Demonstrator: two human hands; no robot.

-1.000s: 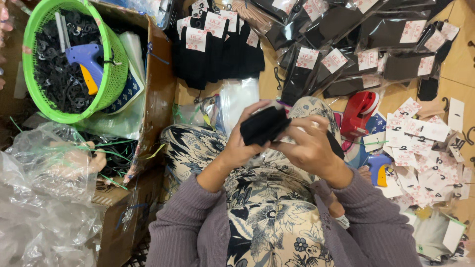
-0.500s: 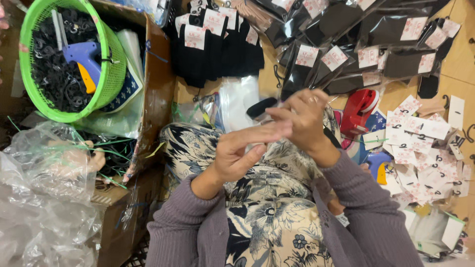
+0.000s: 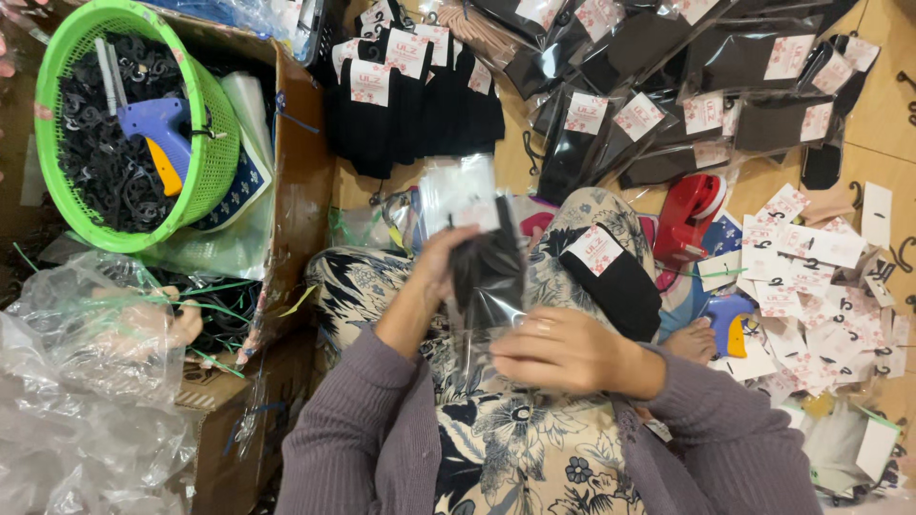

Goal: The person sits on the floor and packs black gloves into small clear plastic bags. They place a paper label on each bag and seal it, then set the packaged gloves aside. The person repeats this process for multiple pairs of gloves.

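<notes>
I sit on the floor in a floral garment with purple sleeves. My left hand (image 3: 441, 265) pinches the upper part of a clear plastic bag (image 3: 460, 195) that stands upright over my lap. A black sock (image 3: 489, 272) sits inside the bag. My right hand (image 3: 565, 351) grips the lower end of the bag, knuckles up. A second folded black sock with a pink-and-white tag (image 3: 613, 278) lies on my right knee, just right of both hands.
A green basket (image 3: 215, 167) of black hooks with a blue tagging gun (image 3: 160, 132) rests on a cardboard box (image 3: 301, 181) at left. Tagged black socks (image 3: 410, 105) and bagged socks (image 3: 725, 67) lie ahead. A red tape dispenser (image 3: 692, 212), paper tags (image 3: 811, 277) and crumpled plastic (image 3: 86, 401) surround me.
A second ago both hands squeezed a folded black sock. Since then the hands separated, a tagged sock came to rest on my knee, and a sock now sits in a clear bag held between them.
</notes>
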